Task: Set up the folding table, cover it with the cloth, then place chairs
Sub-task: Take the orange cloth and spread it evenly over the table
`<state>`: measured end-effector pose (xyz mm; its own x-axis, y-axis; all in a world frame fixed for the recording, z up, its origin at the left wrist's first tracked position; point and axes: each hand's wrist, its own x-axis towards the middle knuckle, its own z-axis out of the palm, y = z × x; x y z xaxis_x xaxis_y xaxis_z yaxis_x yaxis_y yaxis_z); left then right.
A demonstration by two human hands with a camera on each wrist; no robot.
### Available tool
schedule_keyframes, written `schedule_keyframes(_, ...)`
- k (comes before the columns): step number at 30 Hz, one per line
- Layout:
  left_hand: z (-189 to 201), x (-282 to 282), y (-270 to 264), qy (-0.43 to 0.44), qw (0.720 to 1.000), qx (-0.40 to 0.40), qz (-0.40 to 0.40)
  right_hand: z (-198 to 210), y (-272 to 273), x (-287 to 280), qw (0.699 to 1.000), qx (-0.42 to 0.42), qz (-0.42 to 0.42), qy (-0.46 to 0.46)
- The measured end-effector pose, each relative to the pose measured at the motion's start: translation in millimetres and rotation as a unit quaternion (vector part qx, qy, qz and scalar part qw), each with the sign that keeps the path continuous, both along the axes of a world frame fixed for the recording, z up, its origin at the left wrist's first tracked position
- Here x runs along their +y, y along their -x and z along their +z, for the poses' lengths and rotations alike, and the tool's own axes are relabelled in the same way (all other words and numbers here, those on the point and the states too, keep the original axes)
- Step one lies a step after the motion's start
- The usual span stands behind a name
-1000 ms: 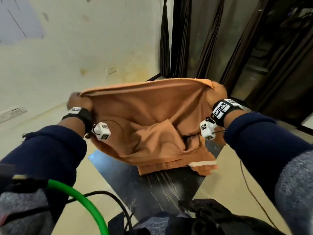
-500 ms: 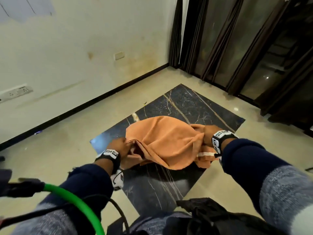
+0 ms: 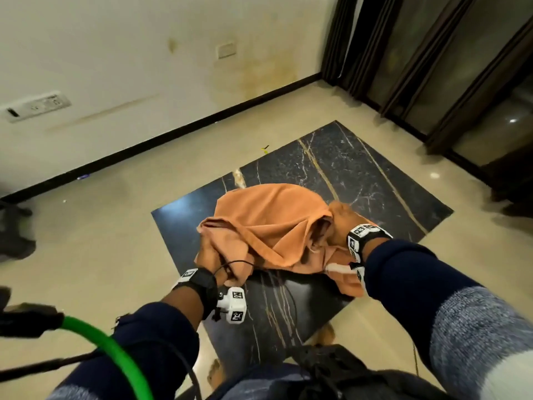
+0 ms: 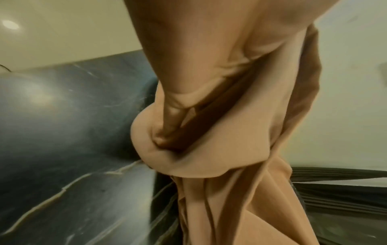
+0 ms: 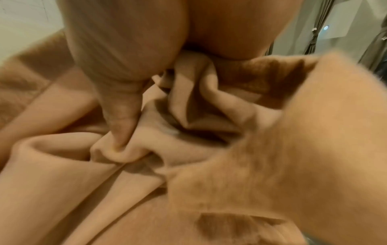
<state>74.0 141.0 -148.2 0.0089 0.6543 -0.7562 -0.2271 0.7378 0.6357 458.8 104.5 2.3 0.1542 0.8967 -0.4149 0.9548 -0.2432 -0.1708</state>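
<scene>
An orange cloth (image 3: 268, 226) lies bunched on the dark marble-patterned table top (image 3: 360, 168), covering only its near middle part. My left hand (image 3: 215, 262) grips the cloth's near left edge, and the left wrist view shows folds of the cloth (image 4: 209, 149) gathered in my fingers above the table top (image 4: 62, 132). My right hand (image 3: 343, 219) grips the right side of the cloth. In the right wrist view my thumb (image 5: 119, 116) presses into a fold of the cloth (image 5: 83, 199). A pale stripe (image 3: 337, 268) shows along the cloth's hem near my right wrist.
Beige floor (image 3: 115, 226) surrounds the table. A wall with a black skirting (image 3: 173, 134) runs behind it, and dark curtains and glass doors (image 3: 432, 67) stand at the right. A green tube (image 3: 95, 336) and a black bag (image 3: 331, 370) hang close to my body.
The cloth was held up and spread in front of me; both hands have brought it down onto the table top, where it now lies bunched, with the hands closer together.
</scene>
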Motion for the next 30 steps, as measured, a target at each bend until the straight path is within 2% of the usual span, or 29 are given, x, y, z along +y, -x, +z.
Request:
schedule_keyframes(1,-11,8,-5,-0.017,0.998,0.053,-0.010,-11,-9,15,1.000,0.019,0.016,0.005)
schedule_keyframes(2,-13,5,-13,-0.020,0.991,0.117,-0.053,-24,-16,25,0.999,0.031,0.025,0.012)
schedule_keyframes(3,4,-2,-33,-0.022,0.980,0.175,-0.095,-32,-22,33,0.998,0.043,0.032,0.027)
schedule_keyframes(4,35,-13,-63,-0.040,0.957,0.234,-0.169,-43,-30,38,0.996,0.056,0.044,0.045)
schedule_keyframes(5,70,-30,-87,-0.056,0.913,0.331,-0.231,-47,-31,38,0.994,0.068,0.058,0.063)
schedule_keyframes(6,90,-38,-109,-0.061,0.881,0.407,-0.231,-56,-33,40,0.991,0.086,0.066,0.084)
schedule_keyframes(7,91,-45,-115,-0.043,0.879,0.448,-0.161,-60,-34,41,0.988,0.106,0.067,0.091)
schedule_keyframes(8,75,-56,-109,0.008,0.891,0.444,-0.090,-61,-33,45,0.985,0.126,0.072,0.093)
schedule_keyframes(9,47,-63,-105,0.053,0.897,0.439,0.024,-68,-36,53,0.981,0.147,0.082,0.095)
schedule_keyframes(11,35,-85,-125,0.117,0.932,0.320,0.122,-88,-42,65,0.959,0.248,0.087,0.109)
schedule_keyframes(12,37,-90,-139,0.118,0.968,0.197,0.099,-83,-39,69,0.938,0.320,0.057,0.120)
schedule_keyframes(13,50,-94,-158,0.093,0.986,0.135,0.031,-72,-33,70,0.917,0.379,0.018,0.122)
schedule_keyframes(14,70,-88,-175,0.051,0.992,0.112,-0.013,-48,-28,69,0.902,0.416,-0.012,0.115)
schedule_keyframes(15,82,-78,-186,0.052,0.996,0.077,0.010,-23,-21,67,0.899,0.426,-0.027,0.104)
schedule_keyframes(18,41,-17,-169,-0.021,0.985,0.165,-0.054,20,-16,74,0.910,0.402,0.048,0.092)
schedule_keyframes(19,57,3,-165,-0.025,0.975,0.215,-0.047,33,-17,82,0.919,0.377,0.084,0.080)
schedule_keyframes(20,104,11,-168,-0.056,0.948,0.296,-0.100,45,-20,94,0.933,0.336,0.120,0.055)
schedule_keyframes(21,154,18,-173,-0.124,0.903,0.377,-0.163,62,-23,107,0.947,0.279,0.159,0.016)
schedule_keyframes(22,182,32,-171,-0.179,0.857,0.447,-0.182,77,-29,120,0.956,0.227,0.186,-0.027)
schedule_keyframes(23,205,47,-167,-0.214,0.834,0.480,-0.167,92,-33,136,0.962,0.192,0.181,-0.075)
schedule_keyframes(25,242,74,-149,-0.244,0.807,0.525,-0.114,127,-43,162,0.965,0.165,0.116,-0.168)
schedule_keyframes(27,273,96,-120,-0.263,0.775,0.564,-0.110,159,-58,189,0.955,0.145,0.033,-0.256)
schedule_keyframes(29,303,106,-88,-0.289,0.739,0.598,-0.113,197,-74,201,0.925,0.162,-0.051,-0.340)
schedule_keyframes(30,316,111,-66,-0.289,0.726,0.620,-0.080,213,-87,204,0.905,0.170,-0.092,-0.379)
